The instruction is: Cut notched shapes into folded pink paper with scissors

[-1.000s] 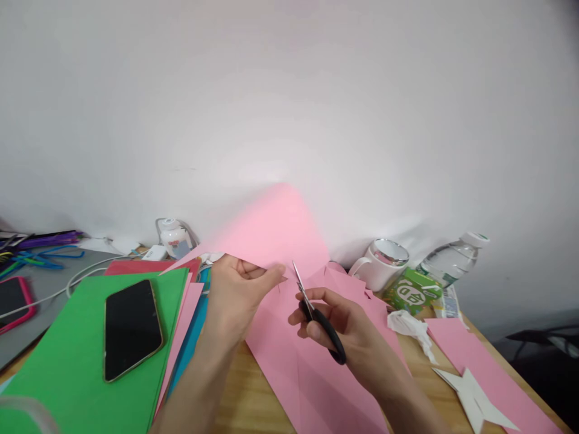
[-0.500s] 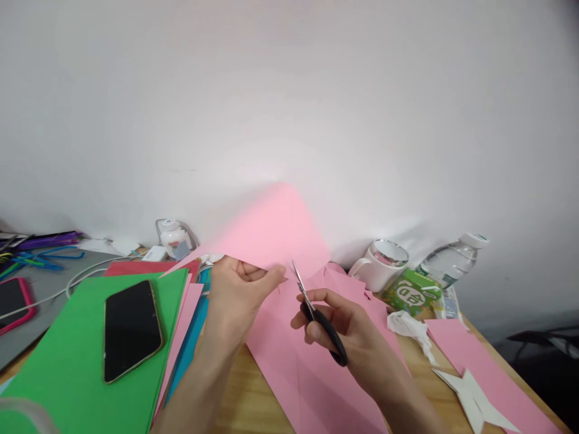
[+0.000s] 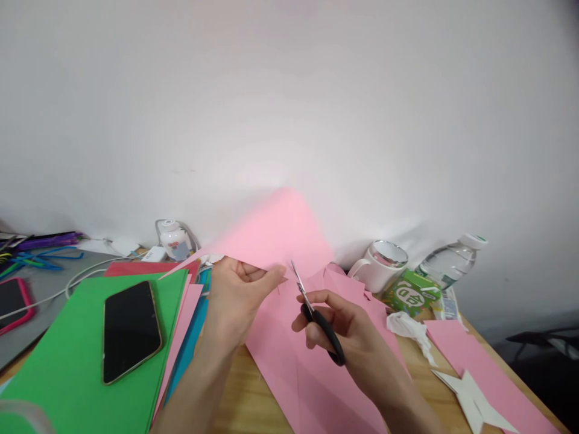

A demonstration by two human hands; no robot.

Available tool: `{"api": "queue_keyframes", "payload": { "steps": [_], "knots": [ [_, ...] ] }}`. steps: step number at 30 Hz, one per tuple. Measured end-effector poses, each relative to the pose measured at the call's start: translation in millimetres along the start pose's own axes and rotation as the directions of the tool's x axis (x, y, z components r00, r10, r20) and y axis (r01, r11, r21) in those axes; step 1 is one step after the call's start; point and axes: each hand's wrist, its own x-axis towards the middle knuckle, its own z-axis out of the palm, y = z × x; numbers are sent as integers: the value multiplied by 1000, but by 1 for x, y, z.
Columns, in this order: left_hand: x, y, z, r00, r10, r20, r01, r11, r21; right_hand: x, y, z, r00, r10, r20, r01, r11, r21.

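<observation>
A large pink paper sheet (image 3: pixel 280 232) lies on the wooden table and curls up against the white wall. My left hand (image 3: pixel 237 294) pinches its raised edge between thumb and fingers. My right hand (image 3: pixel 337 322) is closed round the black handles of small scissors (image 3: pixel 312 307). Their silver blades point up and left, with the tips just right of my left fingertips at the paper's edge. The blades look nearly closed.
A stack of green, red, pink and blue paper (image 3: pixel 67 361) carries a black phone (image 3: pixel 130 328) at left. A white mug (image 3: pixel 382 265), a green packet (image 3: pixel 411 292), a water bottle (image 3: pixel 450 262), crumpled tissue (image 3: pixel 409 328), a pink strip (image 3: pixel 479 361) and a white star cutout (image 3: pixel 473 401) lie at right.
Almost nothing has moved. My right hand with the scissors has shifted very slightly, and the view has dipped a touch.
</observation>
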Motion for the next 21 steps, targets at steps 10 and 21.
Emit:
{"api": "queue_keyframes", "payload": {
  "steps": [10, 21],
  "knots": [
    [0, -3, 0, 999, -20, 25, 18, 999, 48, -1, -3, 4, 1000, 19, -18, -20, 999, -36],
    [-1, -2, 0, 1000, -6, 29, 4, 999, 43, -3, 0, 2, 1000, -12, 4, 12, 999, -41]
  ]
}}
